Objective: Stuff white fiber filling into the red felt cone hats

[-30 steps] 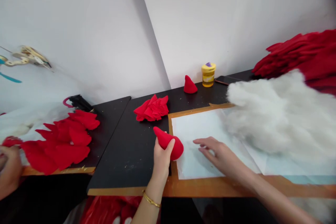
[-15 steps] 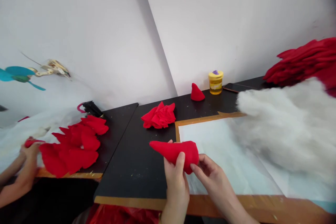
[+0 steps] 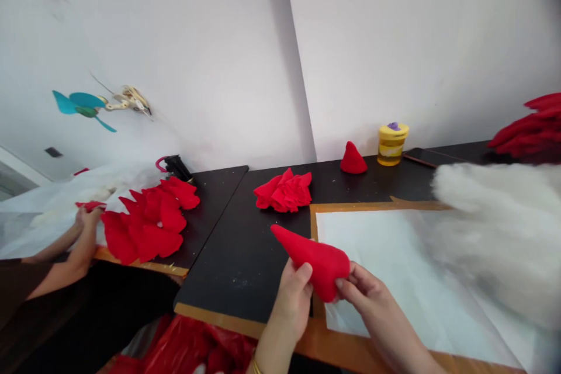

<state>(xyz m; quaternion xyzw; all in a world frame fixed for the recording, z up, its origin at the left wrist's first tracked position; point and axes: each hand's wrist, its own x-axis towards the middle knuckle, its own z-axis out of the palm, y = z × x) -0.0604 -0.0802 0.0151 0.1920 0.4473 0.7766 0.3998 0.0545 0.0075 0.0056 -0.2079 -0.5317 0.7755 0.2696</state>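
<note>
A red cone-shaped fabric piece [image 3: 318, 260], plump and rounded, is held above the table's front edge, its tip pointing up and to the left. My left hand [image 3: 295, 298] is closed round its lower left side, thumb on the near face. At the wide end, my right hand [image 3: 363, 292] pinches the rim between thumb and fingers. Beneath lies a white sheet [image 3: 377, 263] edged with brown tape. Fluffy white stuffing [image 3: 504, 234] is heaped on the right. Inside the cone is hidden from view.
Behind are a pile of red fabric pieces [image 3: 284, 191], one standing red cone [image 3: 353, 159], a yellow-lidded jar [image 3: 392, 145] and a phone [image 3: 419, 158]. A co-worker's hands [image 3: 89, 217] hold red fabric at left, beside more red pieces [image 3: 146, 225]. A red bag [image 3: 197, 347] sits below the table edge.
The view has swung left, so the scene sits farther right. The red cone has tilted, its tip now higher than the wide end; both hands still hold it.
</note>
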